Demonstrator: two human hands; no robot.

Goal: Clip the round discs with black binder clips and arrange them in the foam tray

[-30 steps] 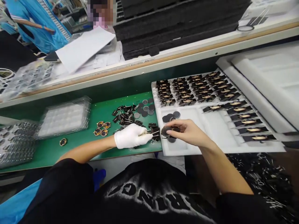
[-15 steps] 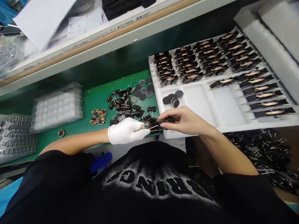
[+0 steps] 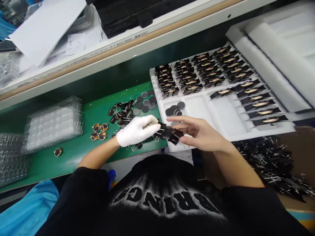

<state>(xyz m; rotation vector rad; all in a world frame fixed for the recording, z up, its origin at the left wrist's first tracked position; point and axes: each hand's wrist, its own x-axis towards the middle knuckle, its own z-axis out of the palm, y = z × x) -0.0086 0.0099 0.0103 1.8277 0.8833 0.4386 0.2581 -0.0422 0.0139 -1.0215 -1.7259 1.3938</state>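
Note:
My left hand (image 3: 139, 129), in a white glove, is closed around the wire handles of a black binder clip (image 3: 159, 131). A dark round disc (image 3: 168, 132) sits against that clip, and a second black binder clip (image 3: 175, 137) is on the disc's right side. My bare right hand (image 3: 203, 132) is just to the right, fingers apart, its thumb tip close to the second clip; whether they touch I cannot tell. Behind my left hand lies a pile of loose black binder clips (image 3: 123, 111), with grey and black discs (image 3: 145, 102) beside it.
A white foam tray (image 3: 228, 121) holds rows of clipped pieces (image 3: 211, 70) and a few stacked discs (image 3: 172, 110). Round gold-rimmed pieces (image 3: 99, 131) and clear plastic trays (image 3: 52, 126) lie left. More clips fill a box (image 3: 275, 164) below right. A shelf edge (image 3: 118, 54) crosses above.
My right hand has come off the disc and its fingers have spread. The held clips and disc have tilted and moved slightly right. My head view has shifted.

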